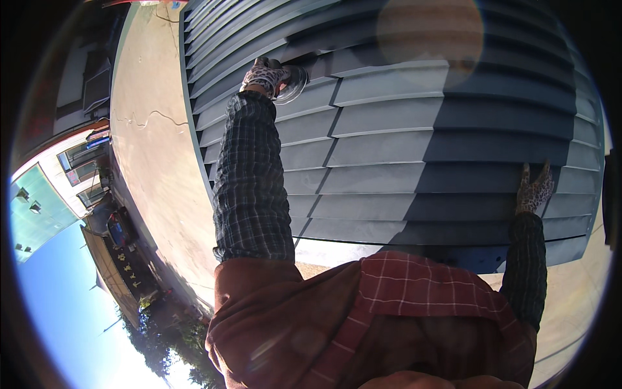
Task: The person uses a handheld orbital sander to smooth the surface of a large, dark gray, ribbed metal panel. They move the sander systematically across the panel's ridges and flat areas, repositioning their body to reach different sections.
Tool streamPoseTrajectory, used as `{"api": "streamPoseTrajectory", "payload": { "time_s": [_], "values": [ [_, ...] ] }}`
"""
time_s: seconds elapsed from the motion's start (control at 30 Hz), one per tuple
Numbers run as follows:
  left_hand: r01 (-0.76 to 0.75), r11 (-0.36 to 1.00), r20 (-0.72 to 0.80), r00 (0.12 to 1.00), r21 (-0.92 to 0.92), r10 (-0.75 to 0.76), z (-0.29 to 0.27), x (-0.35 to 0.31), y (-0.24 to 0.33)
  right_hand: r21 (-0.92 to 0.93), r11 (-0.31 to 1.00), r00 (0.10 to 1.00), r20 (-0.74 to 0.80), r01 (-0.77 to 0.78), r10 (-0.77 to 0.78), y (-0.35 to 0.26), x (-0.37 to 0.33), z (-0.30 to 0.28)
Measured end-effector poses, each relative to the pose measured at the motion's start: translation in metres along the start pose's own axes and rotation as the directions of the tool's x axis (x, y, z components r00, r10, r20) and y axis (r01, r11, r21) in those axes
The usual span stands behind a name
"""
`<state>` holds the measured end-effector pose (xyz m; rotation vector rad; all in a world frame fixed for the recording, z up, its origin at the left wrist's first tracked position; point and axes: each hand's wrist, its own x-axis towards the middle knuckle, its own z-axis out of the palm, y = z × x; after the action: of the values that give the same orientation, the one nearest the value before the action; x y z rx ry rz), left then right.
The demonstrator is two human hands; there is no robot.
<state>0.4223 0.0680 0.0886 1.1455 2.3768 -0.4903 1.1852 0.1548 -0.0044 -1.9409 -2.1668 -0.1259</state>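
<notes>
A large grey louvred metal panel point(376, 139) with overlapping slats lies in front of me. My left hand point(264, 74), in a spotted glove, reaches out over its left part. The fingers are closed round a shiny, round, see-through thing point(295, 84); its exact kind I cannot make out. This thing is right at the slats, but whether it touches them cannot be told. Farther right and nearer to me, my right hand point(534, 188) wears a similar spotted glove. Its fingers are apart and point away from me over the shaded slats, with nothing visible in them.
Pale concrete ground point(152, 129) runs along the panel's left side, with a crack in it. A building point(71, 165), a parked vehicle point(118, 228) and trees point(170, 343) stand farther left. My shadow falls across the panel's right half.
</notes>
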Motion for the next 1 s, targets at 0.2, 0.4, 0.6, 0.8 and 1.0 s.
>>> {"api": "streamPoseTrajectory", "payload": {
  "time_s": [0.2,0.4,0.6,0.8,1.0],
  "values": [
    [0.109,0.908,-0.085,0.984,-0.404,-0.156,-0.034,-0.039,0.064,-0.061,0.998,1.000,0.002,-0.019,0.019,0.000,-0.005,-0.006],
    [-0.065,0.966,-0.014,0.997,0.251,0.071,-0.003,-0.007,-0.011,-0.029,0.999,0.999,0.035,-0.031,0.032,0.001,-0.006,-0.005],
    [-0.049,0.957,0.011,0.999,0.285,0.047,0.008,0.014,-0.058,0.000,0.999,0.999,0.034,-0.037,0.037,0.012,-0.011,0.001],
    [-0.206,0.785,0.053,0.975,0.585,0.216,0.017,0.024,-0.043,0.002,1.000,0.999,0.023,-0.029,0.029,0.013,-0.011,0.002],
    [-0.035,0.999,-0.068,0.997,-0.006,0.035,0.006,0.006,0.007,-0.019,0.999,0.998,0.053,-0.035,0.036,-0.005,-0.008,-0.009]
  ]
}}
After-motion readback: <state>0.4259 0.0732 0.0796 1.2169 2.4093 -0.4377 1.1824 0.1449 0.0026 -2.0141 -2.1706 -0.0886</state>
